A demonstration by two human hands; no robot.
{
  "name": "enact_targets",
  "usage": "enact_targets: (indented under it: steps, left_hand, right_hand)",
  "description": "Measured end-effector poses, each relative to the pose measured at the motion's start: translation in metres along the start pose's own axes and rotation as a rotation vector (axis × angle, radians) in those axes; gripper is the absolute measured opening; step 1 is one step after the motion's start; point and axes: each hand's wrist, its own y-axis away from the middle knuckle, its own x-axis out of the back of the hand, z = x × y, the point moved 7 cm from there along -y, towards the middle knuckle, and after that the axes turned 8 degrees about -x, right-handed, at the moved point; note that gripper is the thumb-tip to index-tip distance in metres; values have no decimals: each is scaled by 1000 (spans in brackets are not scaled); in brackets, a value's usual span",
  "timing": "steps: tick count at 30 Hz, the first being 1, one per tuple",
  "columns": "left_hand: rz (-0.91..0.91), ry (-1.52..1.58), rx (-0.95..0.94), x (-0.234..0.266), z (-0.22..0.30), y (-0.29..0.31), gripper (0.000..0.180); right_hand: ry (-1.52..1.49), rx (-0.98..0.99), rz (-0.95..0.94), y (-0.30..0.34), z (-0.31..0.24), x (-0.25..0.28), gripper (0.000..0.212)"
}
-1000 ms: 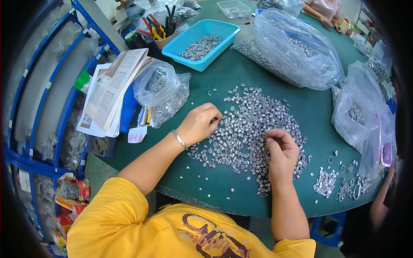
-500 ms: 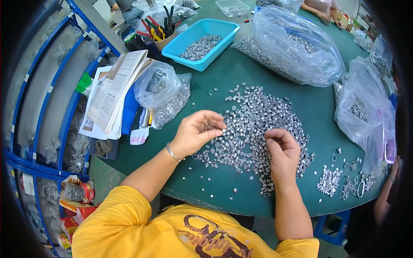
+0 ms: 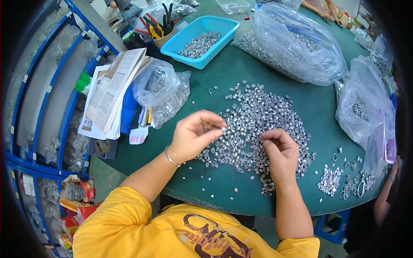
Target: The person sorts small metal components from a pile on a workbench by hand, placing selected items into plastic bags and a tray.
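Observation:
A broad pile of small silver-grey oval metal pieces [image 3: 258, 124] is spread over the green tabletop. Above its left edge, my left hand [image 3: 194, 136] pinches one small metal piece [image 3: 223, 129] between thumb and fingertips. My right hand [image 3: 284, 157] is over the pile's right front part, its thumb and forefinger curled together. Whatever those right fingertips hold, if anything, is hidden. Single pieces and tiny pale bits [image 3: 235, 190] lie scattered nearer to me.
A blue basket [image 3: 200, 62] of metal pieces stands at the back. Filled clear bags lie behind the pile [image 3: 297, 47], left [image 3: 167, 92] and right [image 3: 359, 107]. Papers [image 3: 112, 92] and a pliers cup [image 3: 164, 39] are left. Rings and flakes [image 3: 330, 180] sit right; another person's hands [image 3: 329, 16] are far right.
Both hands have barely moved; my right hand has shifted slightly left. At the far right, the other person's hands have changed position.

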Motion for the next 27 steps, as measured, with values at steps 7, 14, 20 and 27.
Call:
enact_targets:
  steps: [7,14,20,27]
  left_hand:
    - [151,-126,662,31,-47,-5,9]
    - [-325,-808,190,1,-45,-16,9]
    - [-420,-939,-32,-8,-32,-13,10]
    - [-297,-497,305,0,-38,-2,7]
  right_hand:
    - [42,21,-3,-1,2,0,11]
    - [56,31,-12,-2,2,0,12]
    - [106,38,-22,0,1,-1,12]
    - [140,52,-15,-1,2,-1,12]
